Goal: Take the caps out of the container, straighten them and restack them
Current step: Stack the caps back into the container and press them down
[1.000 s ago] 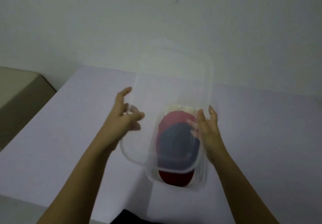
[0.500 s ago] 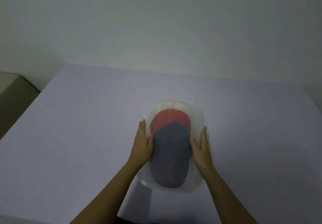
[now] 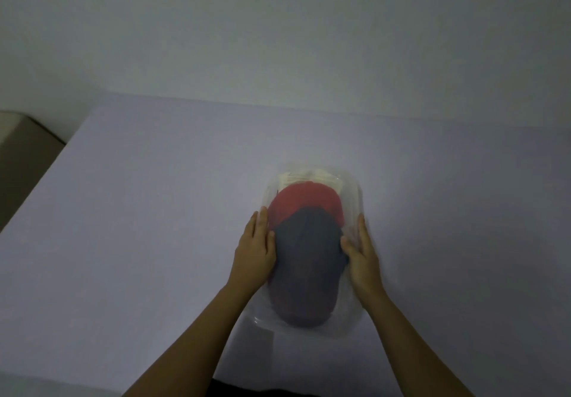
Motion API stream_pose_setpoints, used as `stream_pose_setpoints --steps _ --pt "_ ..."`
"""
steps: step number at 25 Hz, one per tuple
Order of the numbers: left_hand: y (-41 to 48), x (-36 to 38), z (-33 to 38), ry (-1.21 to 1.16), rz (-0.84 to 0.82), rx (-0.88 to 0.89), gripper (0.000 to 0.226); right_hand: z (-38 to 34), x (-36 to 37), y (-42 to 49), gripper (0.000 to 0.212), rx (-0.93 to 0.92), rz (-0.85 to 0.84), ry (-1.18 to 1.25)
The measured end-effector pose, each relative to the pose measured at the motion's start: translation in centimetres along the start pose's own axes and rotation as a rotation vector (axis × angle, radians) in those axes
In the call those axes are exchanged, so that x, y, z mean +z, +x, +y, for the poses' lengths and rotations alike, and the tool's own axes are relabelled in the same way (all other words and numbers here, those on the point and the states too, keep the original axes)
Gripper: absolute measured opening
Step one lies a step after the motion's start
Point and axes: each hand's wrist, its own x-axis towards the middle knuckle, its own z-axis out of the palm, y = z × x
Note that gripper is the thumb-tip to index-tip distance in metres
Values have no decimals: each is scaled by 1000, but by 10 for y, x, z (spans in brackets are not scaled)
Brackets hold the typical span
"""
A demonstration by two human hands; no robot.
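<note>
A clear plastic container [image 3: 354, 316] lies lengthways on the pale table [image 3: 148, 217]. Inside it is a stack of caps: a grey cap [image 3: 306, 270] on top, a red cap [image 3: 304, 205] under it, and a cream cap [image 3: 309, 178] showing at the far end. My left hand [image 3: 255, 250] lies against the grey cap's left side, fingers straight and thumb touching the cloth. On the cap's right side my right hand [image 3: 361, 254] mirrors it, fingers straight along the container wall. No lid is in view.
A beige piece of furniture [image 3: 21, 155] stands beyond the table's left edge. A plain wall rises behind the table's far edge. Something dark [image 3: 262, 392] shows at the near edge between my arms.
A second ago both hands held the clear lid above the container. The lid has gone out of view and both hands have come down beside the grey cap.
</note>
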Motion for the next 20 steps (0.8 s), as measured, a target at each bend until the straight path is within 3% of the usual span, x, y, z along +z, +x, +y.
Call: stream_pose_setpoints --steps 6,10,14,16,18,20 --pt "0 3 -2 17 11 -12 62 -1 6 -3 61 -71 74 -150" --pt "-2 -2 -2 33 -34 -10 54 -3 5 -8 63 -101 52 -304" --pt "-19 -30 -6 -128 -88 -112 68 -11 -9 -23 77 -138 138 -405" --pt "-43 -43 -15 -225 -134 -251 79 -3 -22 -45 87 -54 53 -374" --pt "-74 -49 -27 -381 -250 -400 85 9 -29 -78 90 104 -140 -259" --pt "-91 -45 -28 -597 -375 -462 74 19 -34 -98 76 213 -270 -127"
